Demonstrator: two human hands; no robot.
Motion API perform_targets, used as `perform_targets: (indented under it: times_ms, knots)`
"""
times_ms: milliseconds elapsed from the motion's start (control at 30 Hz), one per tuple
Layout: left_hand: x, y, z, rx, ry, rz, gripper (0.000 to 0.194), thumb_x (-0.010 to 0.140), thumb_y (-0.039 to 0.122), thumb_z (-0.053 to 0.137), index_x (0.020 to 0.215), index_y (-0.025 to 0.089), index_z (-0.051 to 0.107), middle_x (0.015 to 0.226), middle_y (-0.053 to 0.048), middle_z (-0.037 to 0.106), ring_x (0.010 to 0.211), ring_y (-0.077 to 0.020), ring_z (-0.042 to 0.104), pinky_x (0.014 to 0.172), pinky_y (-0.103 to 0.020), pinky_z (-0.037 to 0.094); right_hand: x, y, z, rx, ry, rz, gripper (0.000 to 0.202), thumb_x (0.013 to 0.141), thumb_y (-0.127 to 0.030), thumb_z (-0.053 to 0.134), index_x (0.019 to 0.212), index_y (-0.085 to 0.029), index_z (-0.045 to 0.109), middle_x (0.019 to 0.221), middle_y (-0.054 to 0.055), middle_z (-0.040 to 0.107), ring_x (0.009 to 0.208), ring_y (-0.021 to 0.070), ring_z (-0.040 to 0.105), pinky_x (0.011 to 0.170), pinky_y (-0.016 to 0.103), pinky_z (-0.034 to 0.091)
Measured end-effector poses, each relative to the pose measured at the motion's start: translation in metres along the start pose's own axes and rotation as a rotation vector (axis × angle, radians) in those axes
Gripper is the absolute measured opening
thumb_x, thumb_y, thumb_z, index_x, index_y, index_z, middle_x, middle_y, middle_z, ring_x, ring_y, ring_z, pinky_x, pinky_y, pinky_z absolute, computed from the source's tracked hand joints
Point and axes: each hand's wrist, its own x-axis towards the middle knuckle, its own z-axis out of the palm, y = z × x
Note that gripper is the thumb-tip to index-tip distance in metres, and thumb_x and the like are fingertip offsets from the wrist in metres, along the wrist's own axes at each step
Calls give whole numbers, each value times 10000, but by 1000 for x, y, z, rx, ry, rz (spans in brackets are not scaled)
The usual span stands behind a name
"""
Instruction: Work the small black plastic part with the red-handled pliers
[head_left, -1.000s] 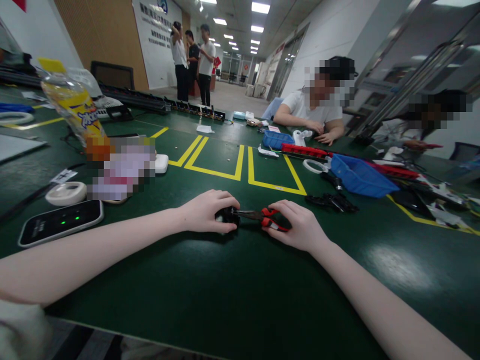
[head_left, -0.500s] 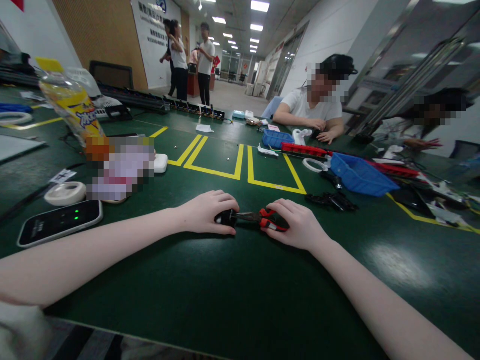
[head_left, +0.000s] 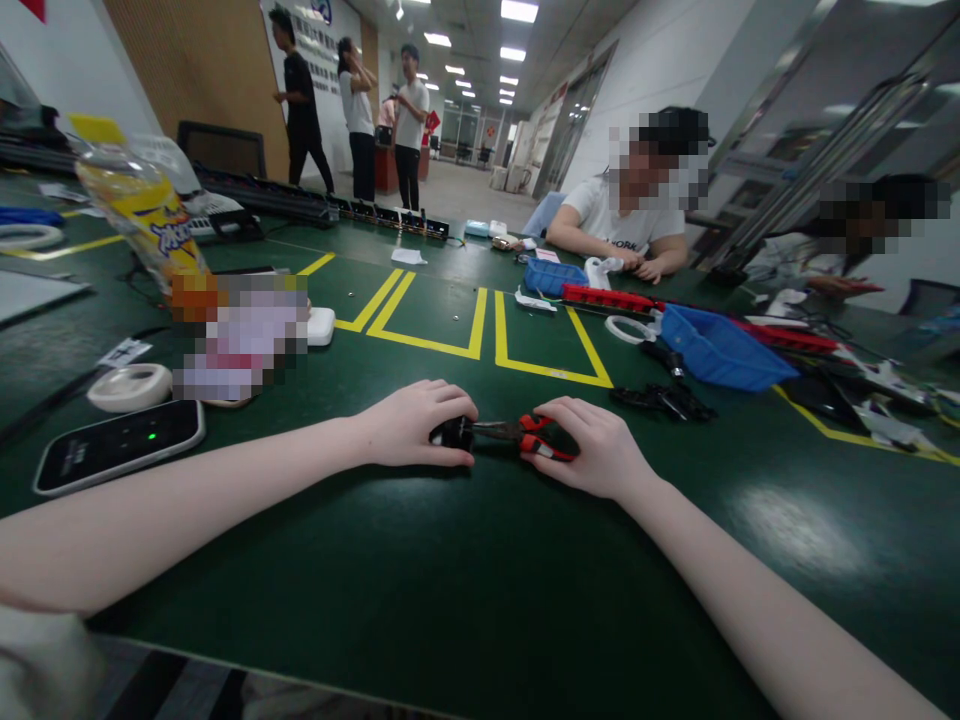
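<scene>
The fingers of the left hand (head_left: 418, 426) grip a small black part (head_left: 452, 433) at the middle of the green table (head_left: 480, 580). At three o'clock, the fingers of the right hand (head_left: 600, 446) hold red pliers (head_left: 529, 436), tips reaching the part. Both hands stay put, but the part shows a shinier side than a second ago. At nine o'clock, the flat black gadget (head_left: 120, 446) shows one green light, not two. At eleven o'clock, a person in black (head_left: 300, 90) has walked left.

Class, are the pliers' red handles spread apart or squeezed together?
Spread apart: a gap shows between the red handles of the pliers, at the right hand. Whether the jaws are shut, I cannot tell.
</scene>
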Motion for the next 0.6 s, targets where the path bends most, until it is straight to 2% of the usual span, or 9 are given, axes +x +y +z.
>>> perform_targets:
  times_ms: [333, 600]
  knots:
    - [1, 2, -4, -80, -6, -36, 420, 884, 523, 620, 1139, 191, 583, 1157, -94, 641, 1042, -261, 597, 883, -393, 468, -1, -3, -2, -62, 26, -9, 370, 808, -434, 671, 1076, -184, 621, 1005, 113, 709, 846, 260, 671, 719, 398, 550]
    - [1, 2, -3, -51, -13, -32, 431, 878, 524, 625, 1146, 190, 577, 1163, -96, 643, 1045, -263, 600, 888, -389, 456, 0, -3, -2, -68, 60, -11, 390, 795, -446, 685, 1068, -177, 610, 1006, 114, 703, 870, 260, 673, 745, 391, 550]
